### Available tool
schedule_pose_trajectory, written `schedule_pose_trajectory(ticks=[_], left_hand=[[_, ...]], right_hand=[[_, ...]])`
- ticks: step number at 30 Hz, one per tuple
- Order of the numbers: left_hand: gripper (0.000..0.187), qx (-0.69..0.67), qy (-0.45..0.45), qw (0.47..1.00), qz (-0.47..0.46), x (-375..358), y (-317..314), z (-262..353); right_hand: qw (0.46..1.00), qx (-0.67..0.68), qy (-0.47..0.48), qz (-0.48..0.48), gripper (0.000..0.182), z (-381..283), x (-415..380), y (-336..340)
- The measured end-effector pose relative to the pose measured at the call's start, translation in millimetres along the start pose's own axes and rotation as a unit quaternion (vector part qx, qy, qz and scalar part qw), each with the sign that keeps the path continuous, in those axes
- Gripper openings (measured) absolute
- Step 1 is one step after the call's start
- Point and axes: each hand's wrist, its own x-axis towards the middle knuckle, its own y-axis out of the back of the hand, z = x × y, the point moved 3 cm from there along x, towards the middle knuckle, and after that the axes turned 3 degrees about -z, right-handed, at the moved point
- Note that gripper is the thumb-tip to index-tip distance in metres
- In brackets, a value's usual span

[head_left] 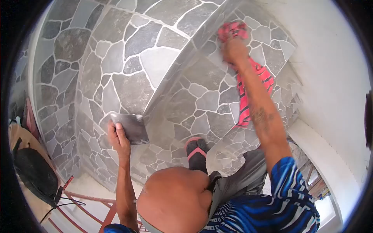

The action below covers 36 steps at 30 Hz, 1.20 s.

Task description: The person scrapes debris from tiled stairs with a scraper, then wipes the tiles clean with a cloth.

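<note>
My left hand [119,138] grips a dark, flat square plate [135,129] by its left edge, thumb on top. The plate has pale smears on it and overlaps the raised stone-patterned step [128,91] near its lower edge. Farther up on the right, my right hand [235,52] is closed on a red-and-black striped cloth [244,103], slightly blurred. One bunched end shows beyond my fingers; the rest trails below the wrist over the lower stone-patterned surface [200,79].
A white wall [326,58] runs along the right. My foot in a pink-strapped flip-flop [197,150] stands on the lower tread. At the left lie a black bag [35,174] and a cord, near reddish-brown metal railings [110,215]. The upper step's edge cuts diagonally between my hands.
</note>
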Motion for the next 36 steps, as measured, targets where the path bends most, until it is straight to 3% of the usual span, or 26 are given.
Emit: schedule_pose_trajectory(ticks=[2, 3, 4, 5, 6, 7, 8, 10, 12, 13, 15, 17, 20, 22, 23, 24, 25, 26, 28, 31, 33, 34, 35, 36], left_hand=[[0.024, -0.015, -0.004, 1.000, -0.016, 1.3, 1.1, 0.4], [0.023, -0.028, -0.011, 0.999, -0.021, 4.4, -1.0, 3.1], [0.022, -0.024, -0.041, 0.999, -0.009, 5.4, -2.4, 5.7], [0.022, -0.027, -0.036, 0.999, -0.007, 5.5, -0.9, 4.5], [0.023, -0.029, -0.029, 0.999, -0.012, 2.6, 0.7, 2.7], [0.023, -0.034, -0.026, 0.999, -0.015, 2.9, -0.3, -1.0], [0.023, -0.023, -0.016, 1.000, -0.009, 2.0, 0.4, -10.2], [0.023, -0.040, -0.010, 0.999, -0.004, 3.1, 2.5, -7.2], [0.022, -0.048, -0.004, 0.999, -0.014, 0.3, -1.4, -5.7], [0.022, -0.043, -0.004, 0.999, -0.015, 0.1, -0.1, -6.6], [0.023, -0.045, -0.009, 0.999, -0.007, 2.9, -0.5, -5.6], [0.023, -0.055, -0.013, 0.998, -0.009, 3.0, -2.8, -0.2], [0.023, -0.038, -0.023, 0.999, -0.010, 4.0, -2.6, 7.6], [0.023, -0.025, -0.037, 0.999, -0.003, 6.6, -2.7, 9.4], [0.024, -0.022, -0.045, 0.999, -0.001, 7.1, -4.6, 11.4], [0.024, -0.030, -0.039, 0.999, -0.004, 8.0, -6.5, 12.9], [0.024, -0.038, -0.033, 0.999, -0.005, 8.0, -7.6, 14.2], [0.025, -0.042, -0.029, 0.999, -0.010, 7.0, -5.3, 15.5], [0.026, -0.017, -0.042, 0.999, -0.003, 6.2, -3.3, 10.4], [0.027, -0.007, -0.061, 0.998, -0.003, 11.5, -2.5, 5.8], [0.027, -0.015, -0.061, 0.998, -0.006, 6.6, -4.9, 5.1], [0.026, -0.041, -0.033, 0.998, -0.022, 5.2, -3.8, 4.8], [0.026, -0.035, -0.037, 0.998, -0.026, 4.8, -2.3, 2.7], [0.025, -0.030, -0.044, 0.998, -0.025, 6.4, -1.8, 0.0]], right_hand=[[0.987, 0.112, 0.053, -0.106, 0.016, -69.6, -45.2, -51.1], [0.991, 0.074, 0.105, -0.033, 0.014, -114.8, -96.8, -72.6], [0.977, 0.081, 0.126, -0.151, 0.015, -156.5, -140.8, -62.8], [0.929, 0.109, 0.277, -0.221, 0.019, -183.4, -182.5, -88.8], [0.873, 0.103, 0.311, -0.360, 0.023, -205.2, -217.0, -92.1], [0.862, 0.197, 0.298, -0.361, 0.027, -210.7, -240.9, -78.9], [0.843, 0.286, 0.287, -0.354, 0.032, -212.8, -244.0, -63.2], [0.869, 0.368, 0.224, -0.244, 0.026, -191.9, -225.5, -5.1], [0.919, 0.280, 0.119, -0.249, 0.027, -146.8, -176.7, 41.7], [0.939, 0.309, 0.098, -0.118, 0.026, -120.3, -152.5, 50.5], [0.967, 0.245, -0.026, -0.068, 0.037, -73.3, -88.0, 58.1], [0.988, 0.135, 0.008, 0.073, 0.040, -39.8, -42.6, 30.9], [0.994, 0.082, 0.026, 0.067, 0.041, -55.7, -21.0, -22.9], [0.994, 0.109, -0.021, 0.000, 0.039, -108.9, -65.4, -23.9], [0.996, 0.072, 0.042, 0.015, 0.039, -132.5, -102.0, -46.7], [0.984, 0.172, 0.029, -0.030, 0.045, -157.4, -142.2, -42.7], [0.967, 0.223, 0.106, -0.066, 0.055, -176.2, -178.0, -78.4], [0.949, 0.152, 0.142, -0.235, 0.059, -198.2, -200.6, -71.8], [0.888, 0.124, 0.300, -0.325, 0.052, -229.5, -223.0, -76.9], [0.915, 0.223, 0.205, -0.266, 0.046, -194.5, -200.4, -18.8], [0.931, 0.272, 0.087, -0.226, 0.040, -135.0, -157.9, 11.5], [0.965, 0.201, 0.110, -0.125, 0.037, -98.4, -133.6, 3.4], [0.967, 0.253, 0.013, 0.013, 0.033, -62.9, -107.6, 18.7], [0.977, 0.191, -0.022, 0.092, 0.034, -31.6, -79.1, 32.9]])
